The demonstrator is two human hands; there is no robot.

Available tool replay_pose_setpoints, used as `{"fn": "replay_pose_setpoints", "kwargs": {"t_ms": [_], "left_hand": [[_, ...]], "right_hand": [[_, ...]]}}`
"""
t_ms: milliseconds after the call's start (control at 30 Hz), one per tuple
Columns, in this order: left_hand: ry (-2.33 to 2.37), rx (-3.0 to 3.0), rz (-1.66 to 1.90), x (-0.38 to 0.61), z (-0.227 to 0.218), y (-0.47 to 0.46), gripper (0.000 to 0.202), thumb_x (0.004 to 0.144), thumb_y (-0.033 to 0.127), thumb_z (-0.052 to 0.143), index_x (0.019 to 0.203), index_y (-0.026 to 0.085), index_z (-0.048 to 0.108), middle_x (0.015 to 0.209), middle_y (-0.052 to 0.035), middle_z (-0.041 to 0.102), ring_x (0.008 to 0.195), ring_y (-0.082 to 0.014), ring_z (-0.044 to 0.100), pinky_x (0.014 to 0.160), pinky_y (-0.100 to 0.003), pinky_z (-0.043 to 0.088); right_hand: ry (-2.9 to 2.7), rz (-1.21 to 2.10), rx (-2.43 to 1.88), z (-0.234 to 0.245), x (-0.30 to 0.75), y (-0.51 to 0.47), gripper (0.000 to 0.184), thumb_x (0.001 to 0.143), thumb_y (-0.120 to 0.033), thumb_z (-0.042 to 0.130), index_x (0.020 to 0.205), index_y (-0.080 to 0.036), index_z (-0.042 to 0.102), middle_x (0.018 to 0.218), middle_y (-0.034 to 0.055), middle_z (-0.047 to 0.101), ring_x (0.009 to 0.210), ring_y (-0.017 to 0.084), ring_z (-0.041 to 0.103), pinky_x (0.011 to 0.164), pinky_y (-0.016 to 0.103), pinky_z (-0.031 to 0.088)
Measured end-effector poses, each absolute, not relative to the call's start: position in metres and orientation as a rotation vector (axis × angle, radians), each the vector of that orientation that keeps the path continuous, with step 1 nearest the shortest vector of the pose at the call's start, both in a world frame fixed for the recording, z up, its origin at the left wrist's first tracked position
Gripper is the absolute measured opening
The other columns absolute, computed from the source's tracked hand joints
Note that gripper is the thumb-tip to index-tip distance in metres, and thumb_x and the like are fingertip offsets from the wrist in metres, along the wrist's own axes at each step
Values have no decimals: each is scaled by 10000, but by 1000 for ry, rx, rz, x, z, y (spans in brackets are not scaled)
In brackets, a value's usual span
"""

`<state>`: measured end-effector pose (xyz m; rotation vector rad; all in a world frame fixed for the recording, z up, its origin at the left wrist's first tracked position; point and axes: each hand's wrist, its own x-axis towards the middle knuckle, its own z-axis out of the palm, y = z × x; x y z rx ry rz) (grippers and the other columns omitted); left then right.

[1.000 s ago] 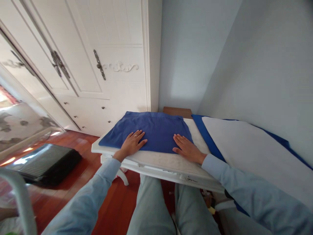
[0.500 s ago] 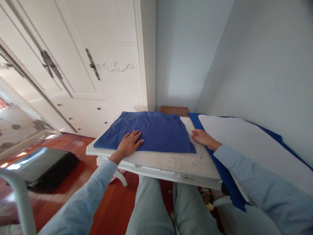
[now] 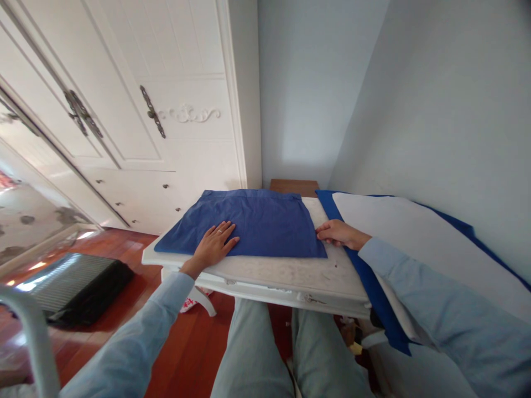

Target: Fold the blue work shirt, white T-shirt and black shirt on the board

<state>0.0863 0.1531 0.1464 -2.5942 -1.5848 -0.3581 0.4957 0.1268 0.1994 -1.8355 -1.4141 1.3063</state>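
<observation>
A blue cloth piece (image 3: 265,221), with a band-like strip along its far edge, lies spread on a white table (image 3: 282,276). My left hand (image 3: 213,243) rests flat on the cloth's near left part, fingers spread, a ring on one of them. At the cloth's right edge my right hand (image 3: 338,233) has its thumb and fingers pinched together on the fabric. The tips partly hide the bit of edge they hold. To the right of that hand, a large white sheet (image 3: 398,221) lies over more blue material (image 3: 375,290), under my right forearm.
A white wardrobe (image 3: 194,66) stands behind the table on the left, a grey wall (image 3: 435,110) on the right. A brown box (image 3: 294,187) sits behind the table. On the wooden floor (image 3: 182,354) lies a black, ribbed case (image 3: 78,287). A pale curved rail (image 3: 33,326) is at lower left.
My right hand has moved slightly left onto the cloth's right edge, and its fingers have closed there. The left hand stays flat on the cloth. The view has shifted a little.
</observation>
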Motion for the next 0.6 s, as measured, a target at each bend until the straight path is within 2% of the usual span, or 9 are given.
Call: {"fn": "replay_pose_setpoints", "kwargs": {"t_ms": [233,400,500,600], "left_hand": [[-1603,-2608,-346,86,148,153,612,1003,535,298,1491,198,446,1545,-107,438,1457,-259,357,1196,-473,266],[-1629,-2617,-313,86,148,154,635,1004,554,271,1499,191,432,1557,-104,420,1467,-250,338,1203,-462,246],[-1623,-2612,-333,86,147,155,618,1003,551,286,1495,212,438,1557,-94,421,1464,-249,343,1200,-465,254],[-1619,-2603,-346,86,145,155,610,1003,536,302,1489,196,449,1550,-99,429,1460,-252,352,1200,-464,257]], "right_hand": [[-1430,1167,-1905,197,500,124,111,719,-120,665,824,-139,634,448,-63,513,393,68,384,354,180,205],[-1482,1065,-1962,195,494,125,134,742,-110,675,862,-148,629,458,-61,522,391,74,407,351,186,223],[-1530,1068,-1964,197,494,120,115,800,-211,690,866,-147,621,570,-10,609,449,94,510,355,191,261],[-1608,1145,-1936,200,500,109,330,820,-387,717,1015,-137,622,766,58,703,570,135,616,377,194,298]]}}
